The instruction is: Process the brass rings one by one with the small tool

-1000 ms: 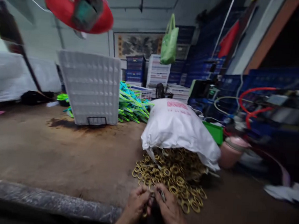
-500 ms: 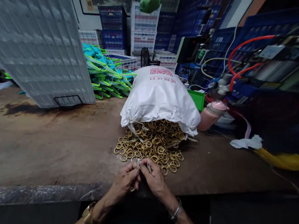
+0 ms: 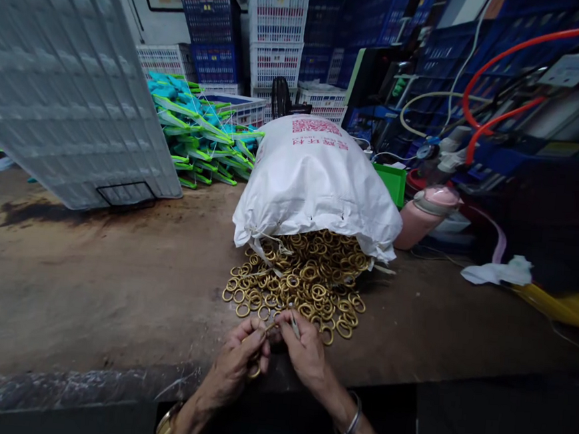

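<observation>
My left hand (image 3: 239, 355) is closed around brass-coloured rings. One ring (image 3: 255, 372) hangs below its fingers, and another shows edge-on at the thumb tip, reaching towards my other hand. Close beside it, my right hand (image 3: 305, 352) pinches a slim, pale, pointed tool (image 3: 294, 324); its exact kind is hard to make out. The fingertips of both hands nearly meet over the front of the table. Just beyond them lies a heap of brass-coloured rings (image 3: 314, 289), spilling from the mouth of a white woven sack (image 3: 316, 186) with red print.
A large pale ribbed plastic panel (image 3: 74, 86) stands at the left on the wooden table (image 3: 114, 283). Behind it are piled green and turquoise plastic pieces (image 3: 196, 133). At the right stand a pink bottle (image 3: 424, 217) and a machine with red hoses (image 3: 486, 72). Stacked crates (image 3: 276, 35) line the back.
The camera view has shifted slightly. My fingertips have drawn a little apart, and a ring edge now shows between them. The pale tool stays in my right hand.
</observation>
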`<state>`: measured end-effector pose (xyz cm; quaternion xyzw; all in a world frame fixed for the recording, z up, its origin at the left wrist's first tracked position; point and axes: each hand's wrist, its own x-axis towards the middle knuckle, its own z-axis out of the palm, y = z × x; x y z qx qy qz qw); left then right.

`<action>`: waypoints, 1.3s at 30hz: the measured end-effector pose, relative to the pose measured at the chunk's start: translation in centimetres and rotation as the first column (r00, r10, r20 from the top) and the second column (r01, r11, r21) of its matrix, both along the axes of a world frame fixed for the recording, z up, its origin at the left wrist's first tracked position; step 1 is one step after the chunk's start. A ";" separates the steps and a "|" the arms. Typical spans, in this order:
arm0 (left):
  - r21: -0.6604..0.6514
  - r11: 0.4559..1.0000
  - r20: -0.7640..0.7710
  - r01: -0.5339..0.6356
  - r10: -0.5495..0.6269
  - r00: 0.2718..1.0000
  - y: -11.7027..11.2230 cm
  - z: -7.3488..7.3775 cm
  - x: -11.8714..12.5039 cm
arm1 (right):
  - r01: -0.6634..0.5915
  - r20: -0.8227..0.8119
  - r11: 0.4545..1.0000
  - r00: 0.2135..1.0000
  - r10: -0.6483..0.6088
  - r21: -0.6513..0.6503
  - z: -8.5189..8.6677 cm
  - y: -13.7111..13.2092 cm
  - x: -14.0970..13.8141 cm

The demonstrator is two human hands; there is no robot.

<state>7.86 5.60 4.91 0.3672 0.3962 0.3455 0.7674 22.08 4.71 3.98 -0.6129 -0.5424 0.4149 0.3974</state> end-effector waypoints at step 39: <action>-0.351 0.930 0.252 -0.112 0.209 0.945 -0.6 -1.1 -4.3 | -0.088 0.829 0.986 0.555 -0.067 0.139 -2.2 1.0 -3.7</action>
